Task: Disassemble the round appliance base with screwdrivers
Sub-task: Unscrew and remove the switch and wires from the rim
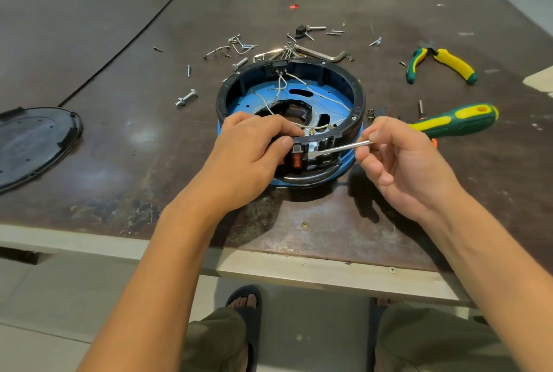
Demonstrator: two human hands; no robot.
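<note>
The round appliance base [356, 93], a black ring over a blue plate with loose white wires inside, sits mid-table. My left hand [248, 150] grips its near rim, thumb beside the orange switch [296, 160] on the front. My right hand [398, 159] pinches the metal shaft of the green-and-yellow screwdriver [454, 121]. The flat tip rests against the black housing just right of the switch. The handle sticks out to the right, past my hand.
A black round cover [33, 141] lies at the table's left edge. Several loose screws and bolts [185, 98] and a bent metal bar [323, 54] are scattered behind the base. Green-and-yellow pliers [443, 63] lie at the far right. The table's front edge [299, 270] is near my legs.
</note>
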